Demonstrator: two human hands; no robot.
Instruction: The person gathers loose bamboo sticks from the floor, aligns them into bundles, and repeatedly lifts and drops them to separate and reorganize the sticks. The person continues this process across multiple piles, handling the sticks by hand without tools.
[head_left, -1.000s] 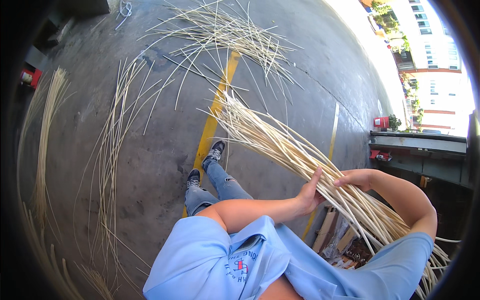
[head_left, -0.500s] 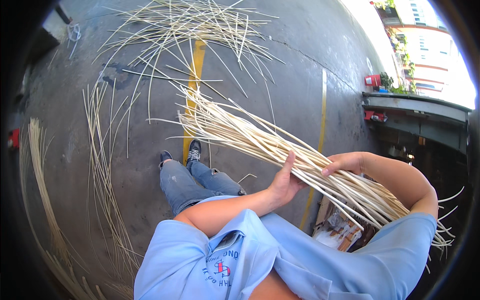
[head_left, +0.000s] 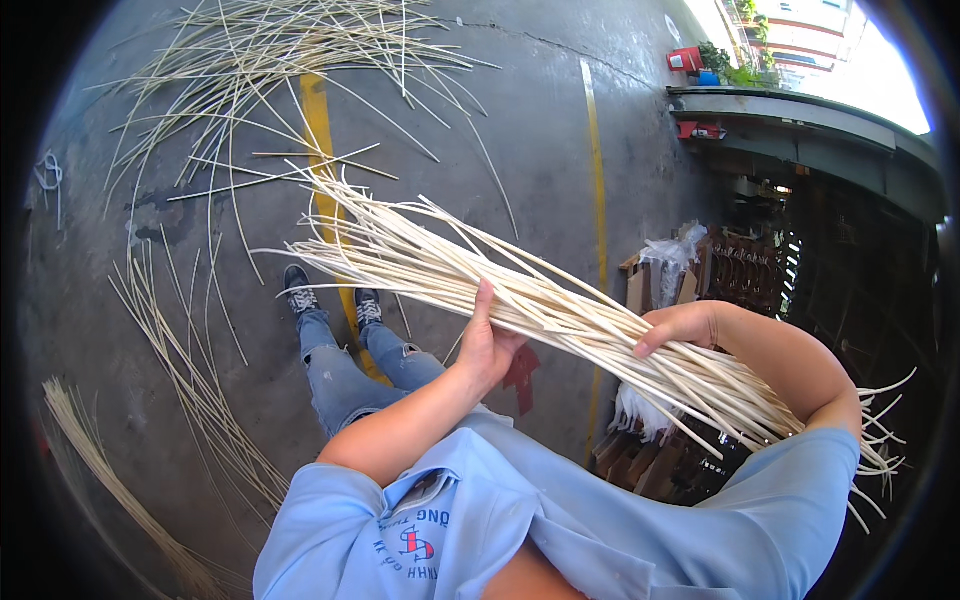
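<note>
The left hand (head_left: 492, 350) and right hand (head_left: 680, 326) grip a bundle of pale canes (head_left: 575, 315), held aslant above the floor (head_left: 530, 120). This much is gathered, ends uneven; a crisscrossed pile (head_left: 300, 45) and two slimmer bunches (head_left: 195, 388) lie unheld.

Beyond 2 hands (head_left: 490, 348) (head_left: 683, 325), strands (head_left: 315, 32) lie on the floor (head_left: 540, 135).

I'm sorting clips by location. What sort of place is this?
Probably a workshop or loading area, open to daylight on one side: a grey floor with painted yellow lines, loose canes strewn across it, and a thick bundle of canes held above it.
</note>
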